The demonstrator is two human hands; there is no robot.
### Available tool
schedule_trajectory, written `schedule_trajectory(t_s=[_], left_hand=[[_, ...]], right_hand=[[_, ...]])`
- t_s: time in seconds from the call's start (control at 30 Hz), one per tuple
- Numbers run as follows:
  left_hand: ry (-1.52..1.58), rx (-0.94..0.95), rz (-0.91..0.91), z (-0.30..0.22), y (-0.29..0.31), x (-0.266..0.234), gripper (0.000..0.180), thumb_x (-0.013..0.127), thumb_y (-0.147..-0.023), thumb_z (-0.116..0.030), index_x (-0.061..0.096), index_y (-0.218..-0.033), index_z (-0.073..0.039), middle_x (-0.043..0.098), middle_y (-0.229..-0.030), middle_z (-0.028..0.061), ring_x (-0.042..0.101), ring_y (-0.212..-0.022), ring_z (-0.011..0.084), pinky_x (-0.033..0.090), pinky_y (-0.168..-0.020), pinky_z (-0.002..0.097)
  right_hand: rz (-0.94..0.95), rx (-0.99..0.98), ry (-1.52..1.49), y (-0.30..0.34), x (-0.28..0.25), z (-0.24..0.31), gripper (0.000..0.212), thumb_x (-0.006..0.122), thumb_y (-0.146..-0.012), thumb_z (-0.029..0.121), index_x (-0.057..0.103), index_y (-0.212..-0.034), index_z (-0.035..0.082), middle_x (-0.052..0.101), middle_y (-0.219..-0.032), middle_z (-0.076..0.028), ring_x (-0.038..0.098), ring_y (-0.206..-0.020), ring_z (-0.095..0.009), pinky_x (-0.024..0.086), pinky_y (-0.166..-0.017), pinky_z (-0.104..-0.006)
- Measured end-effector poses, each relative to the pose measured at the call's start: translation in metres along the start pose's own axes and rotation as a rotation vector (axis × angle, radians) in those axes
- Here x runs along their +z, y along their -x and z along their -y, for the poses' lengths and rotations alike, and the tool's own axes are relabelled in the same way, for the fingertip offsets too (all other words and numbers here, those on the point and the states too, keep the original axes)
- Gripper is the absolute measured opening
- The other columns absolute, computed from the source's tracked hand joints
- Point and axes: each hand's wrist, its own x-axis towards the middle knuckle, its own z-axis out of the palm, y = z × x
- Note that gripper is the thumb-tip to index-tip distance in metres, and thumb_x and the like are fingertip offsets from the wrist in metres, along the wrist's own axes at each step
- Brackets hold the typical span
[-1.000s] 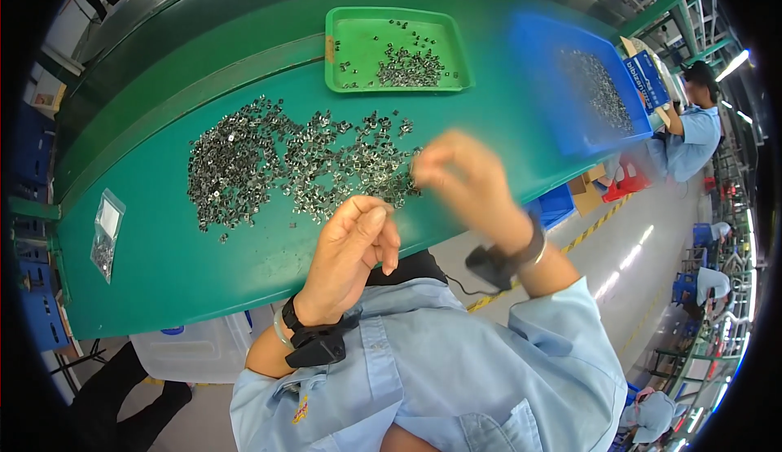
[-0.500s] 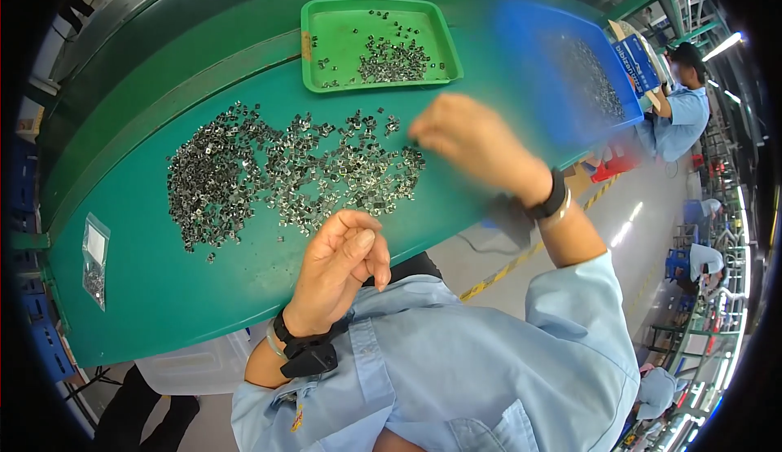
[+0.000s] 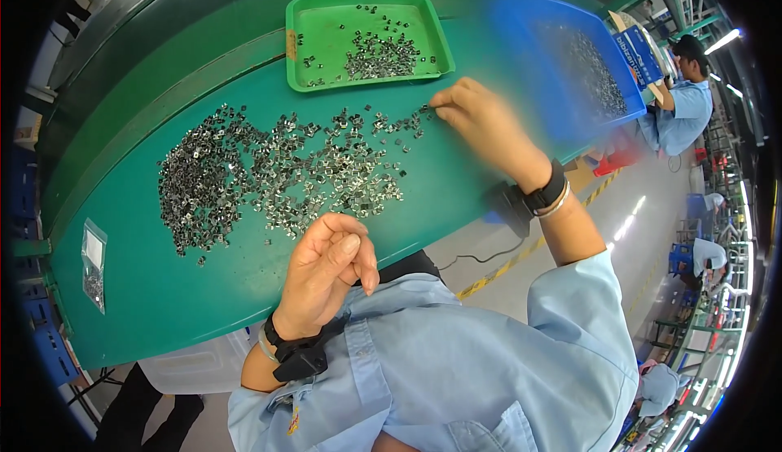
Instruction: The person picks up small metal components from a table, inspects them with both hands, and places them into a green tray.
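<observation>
While we are leaning over the green work table (image 3: 456,199), our right hand (image 3: 481,122) is reaching out to the far right end of the spread of small metal parts (image 3: 285,171). Its fingertips (image 3: 440,100) are drawn together and touching the table right at the last loose pieces there, though we cannot tell whether a piece is actually being pinched between them, since the hand is a little blurred. A dark band with a bracelet is sitting on that wrist.

Our left hand (image 3: 326,269) is hovering close to our chest, over the near edge of the table, just below the pile. Its fingers are curled loosely inward, with the thumb lying across them, and whether anything is lying inside them is hidden from us. A black wrist strap (image 3: 295,354) is wrapping that wrist.

The metal parts are lying scattered in a broad band across the middle of the table, densest toward the left. Beyond them, a green tray (image 3: 297,45) is holding a smaller heap of the same parts. To its right a blue bin (image 3: 529,61) is showing, blurred. A small clear bag (image 3: 93,263) is lying near the table's left end. Another person in a light blue shirt (image 3: 684,106) is sitting at the far right.
</observation>
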Motion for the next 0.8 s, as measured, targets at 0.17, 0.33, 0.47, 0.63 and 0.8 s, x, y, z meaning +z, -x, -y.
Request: schedule_trajectory(t_s=[0.17, 0.33, 0.47, 0.63, 0.8], left_hand=[[-0.022, 0.007, 0.023, 0.001, 0.000, -0.002, 0.014, 0.047, -0.095, -0.015, 0.047, -0.103, -0.002, 0.056, -0.075, 0.0113, 0.054, -0.055, 0.0173, 0.047, -0.050, 0.0308], [-0.024, 0.000, 0.029, 0.000, -0.001, -0.002, 0.014, 0.047, -0.095, -0.014, 0.047, -0.102, -0.002, 0.057, -0.075, 0.0116, 0.055, -0.056, 0.0176, 0.047, -0.051, 0.0311], [-0.010, -0.006, 0.048, 0.000, 0.000, -0.004, 0.014, 0.047, -0.096, -0.014, 0.048, -0.104, -0.002, 0.057, -0.076, 0.0109, 0.056, -0.059, 0.0174, 0.048, -0.053, 0.0302], [0.021, -0.014, 0.091, 0.000, 0.001, -0.005, 0.015, 0.047, -0.096, -0.013, 0.049, -0.107, -0.003, 0.058, -0.079, 0.0096, 0.058, -0.065, 0.0165, 0.048, -0.057, 0.0282], [0.017, 0.002, 0.065, 0.000, 0.004, -0.005, 0.017, 0.047, -0.096, -0.014, 0.049, -0.109, -0.003, 0.058, -0.081, 0.0090, 0.057, -0.065, 0.0151, 0.048, -0.057, 0.0272]], right_hand=[[0.002, 0.015, -0.002, -0.003, 0.000, -0.003, 0.017, 0.059, -0.084, 0.009, 0.062, -0.100, 0.004, 0.057, -0.089, -0.008, 0.059, -0.082, -0.021, 0.047, -0.072, -0.0310], [0.006, 0.045, 0.002, -0.011, 0.002, -0.004, 0.015, 0.060, -0.083, 0.008, 0.062, -0.098, 0.003, 0.057, -0.088, -0.008, 0.059, -0.080, -0.020, 0.048, -0.072, -0.0307], [0.109, 0.001, 0.049, -0.014, -0.001, -0.005, 0.013, 0.060, -0.082, 0.007, 0.060, -0.094, 0.002, 0.056, -0.088, -0.007, 0.059, -0.079, -0.020, 0.048, -0.072, -0.0303], [0.061, 0.049, -0.030, -0.008, -0.001, -0.007, 0.010, 0.062, -0.081, 0.005, 0.059, -0.090, 0.001, 0.056, -0.087, -0.008, 0.059, -0.079, -0.021, 0.048, -0.072, -0.0306], [-0.043, 0.000, -0.150, 0.005, -0.005, 0.018, 0.010, 0.064, -0.079, 0.003, 0.060, -0.088, 0.001, 0.057, -0.087, -0.008, 0.060, -0.080, -0.022, 0.048, -0.071, -0.0323]])
